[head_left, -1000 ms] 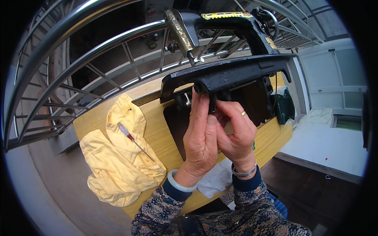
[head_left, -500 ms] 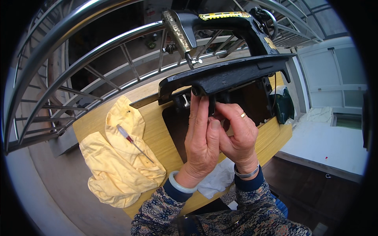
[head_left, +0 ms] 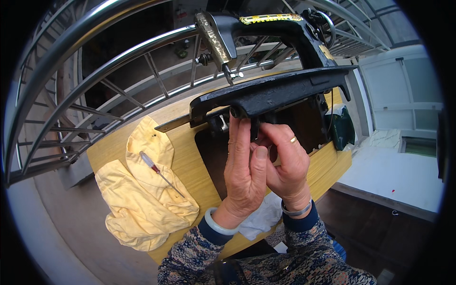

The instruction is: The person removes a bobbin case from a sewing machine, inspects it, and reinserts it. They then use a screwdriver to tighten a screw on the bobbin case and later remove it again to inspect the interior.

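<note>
A black sewing machine (head_left: 275, 90) is tipped back on its wooden table, its underside towards me. My left hand (head_left: 244, 173) reaches up with its fingers stretched out, the tips against the underside below a round opening in the bed's edge. Its thumb points up, close to my right hand. My right hand (head_left: 287, 164) is closed in a pinch just beside it, under the bed; what its fingertips hold, if anything, is hidden behind the fingers. A thin dark upright part of the machine shows between the two hands.
A yellow cloth (head_left: 142, 204) lies on the table's left, with a screwdriver (head_left: 161, 173) on it. A white cloth (head_left: 261, 216) lies below my wrists. Metal railings (head_left: 128, 61) rise behind the table. A dark green item (head_left: 343, 128) stands at the table's right end.
Both hands keep nearly the same place under the machine. My left thumb and the right fingers have shifted very slightly; the machine's left end sits a touch further left in view.
</note>
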A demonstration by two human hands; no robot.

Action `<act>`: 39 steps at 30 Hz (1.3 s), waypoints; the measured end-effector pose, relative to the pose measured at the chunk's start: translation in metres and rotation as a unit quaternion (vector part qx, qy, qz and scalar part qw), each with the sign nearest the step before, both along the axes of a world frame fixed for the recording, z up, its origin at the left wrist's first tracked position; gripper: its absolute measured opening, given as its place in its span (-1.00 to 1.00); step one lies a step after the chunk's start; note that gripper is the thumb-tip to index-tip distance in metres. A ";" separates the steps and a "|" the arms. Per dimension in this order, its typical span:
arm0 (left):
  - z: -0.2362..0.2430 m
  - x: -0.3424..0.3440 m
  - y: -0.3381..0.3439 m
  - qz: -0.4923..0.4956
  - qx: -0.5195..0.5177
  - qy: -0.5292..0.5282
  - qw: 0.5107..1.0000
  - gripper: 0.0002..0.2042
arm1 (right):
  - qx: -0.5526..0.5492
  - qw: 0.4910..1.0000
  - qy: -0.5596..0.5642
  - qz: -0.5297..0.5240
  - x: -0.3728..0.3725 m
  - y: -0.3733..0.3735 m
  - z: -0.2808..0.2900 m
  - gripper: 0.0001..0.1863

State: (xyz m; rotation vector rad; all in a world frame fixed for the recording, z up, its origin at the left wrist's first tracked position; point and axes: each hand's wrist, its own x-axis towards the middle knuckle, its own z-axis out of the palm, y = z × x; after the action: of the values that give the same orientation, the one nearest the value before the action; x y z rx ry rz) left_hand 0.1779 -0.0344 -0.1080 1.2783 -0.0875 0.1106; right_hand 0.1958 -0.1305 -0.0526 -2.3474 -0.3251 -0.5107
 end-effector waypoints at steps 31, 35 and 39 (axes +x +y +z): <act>0.006 0.005 0.016 -0.030 -0.007 -0.034 0.999 -0.52 | 0.019 0.995 -0.019 -0.093 -0.008 0.023 -0.017 -0.67; 0.007 0.006 0.012 0.006 0.030 -0.048 0.998 -0.53 | 0.004 0.993 -0.012 -0.115 -0.011 0.020 -0.022 -0.70; -0.002 0.009 0.013 0.000 0.032 -0.053 0.998 -0.52 | -0.013 0.994 -0.016 -0.110 -0.011 0.019 -0.023 -0.69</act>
State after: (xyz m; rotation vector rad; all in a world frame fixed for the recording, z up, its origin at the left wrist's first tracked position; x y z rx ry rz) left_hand 0.1866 -0.0217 -0.1103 1.3352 -0.1835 0.1762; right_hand 0.1844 -0.1113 -0.0755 -2.4164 -0.0866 -0.6521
